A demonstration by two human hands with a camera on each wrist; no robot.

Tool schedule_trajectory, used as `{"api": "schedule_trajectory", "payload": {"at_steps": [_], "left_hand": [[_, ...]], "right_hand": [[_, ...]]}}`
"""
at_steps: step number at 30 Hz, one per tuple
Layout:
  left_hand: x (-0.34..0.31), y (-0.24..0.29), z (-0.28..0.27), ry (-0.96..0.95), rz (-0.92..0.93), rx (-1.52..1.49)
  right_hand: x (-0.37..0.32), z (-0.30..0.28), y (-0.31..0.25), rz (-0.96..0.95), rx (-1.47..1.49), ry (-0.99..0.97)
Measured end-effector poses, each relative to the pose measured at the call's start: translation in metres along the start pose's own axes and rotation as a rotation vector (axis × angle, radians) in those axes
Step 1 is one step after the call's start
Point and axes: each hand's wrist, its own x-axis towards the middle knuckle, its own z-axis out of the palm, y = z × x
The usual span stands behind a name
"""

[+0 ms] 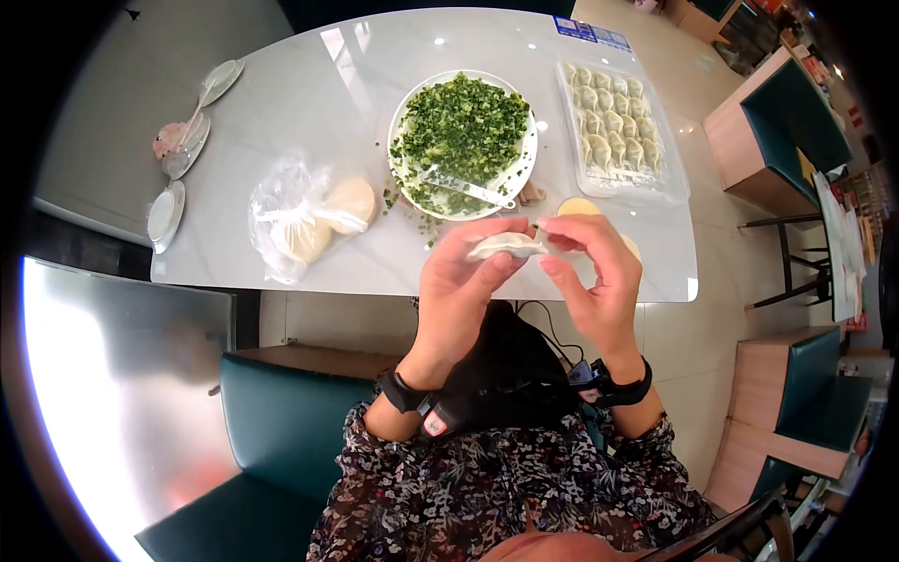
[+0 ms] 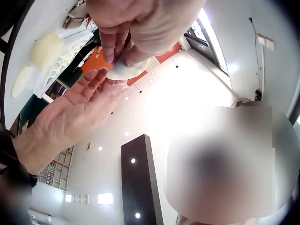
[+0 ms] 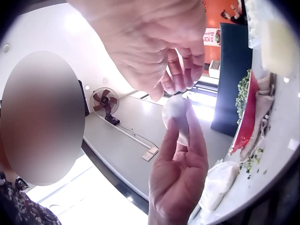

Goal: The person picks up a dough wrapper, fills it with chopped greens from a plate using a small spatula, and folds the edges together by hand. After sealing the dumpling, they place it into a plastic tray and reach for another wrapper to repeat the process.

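Observation:
A folded white dumpling [image 1: 506, 246] is held above the table's near edge, in front of the plate of greens. My left hand [image 1: 445, 304] pinches it, thumb on the near side and fingers behind; the right wrist view shows this grip on the dumpling [image 3: 173, 108] from below. My right hand [image 1: 601, 281] is at the dumpling's right end, its thumb and fingers spread apart and bent loosely, fingertips right by the dough's tip. Chopped greens [image 1: 464, 122] fill a white plate [image 1: 532, 155], with a flat metal filling spatula [image 1: 482, 193] lying across its near side.
A lidded-style clear tray [image 1: 592, 185] with rows of finished dumplings stands at right. Round dough wrappers [image 1: 578, 206] lie partly behind my right hand. Left of the plate sits a plastic bag [image 1: 290, 201] beside pale dough rounds [image 1: 352, 204]. Small dishes [image 1: 164, 217] line the left edge.

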Motion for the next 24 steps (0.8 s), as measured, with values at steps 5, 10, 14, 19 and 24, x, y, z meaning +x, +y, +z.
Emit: {"api": "schedule_trajectory", "payload": {"at_steps": [5,10,14,19,24], "left_hand": [[-0.003,-0.006,0.004,0.04,0.011,-0.15],[-0.004,-0.008,0.005,0.03,0.0,-0.177],[-0.004,-0.008,0.005,0.038,-0.007,-0.177],[-0.004,-0.006,0.003,0.032,-0.003,-0.125],[-0.004,-0.009,0.002,0.011,0.027,-0.068]], "right_hand": [[-0.006,0.008,0.006,-0.013,-0.008,0.094],[-0.008,0.009,0.001,-0.031,-0.1,0.137],[-0.006,0.006,0.005,-0.072,-0.112,0.126],[0.004,0.004,-0.002,-0.111,-0.065,0.097],[0.001,0.005,0.005,-0.138,-0.061,0.032]]}}
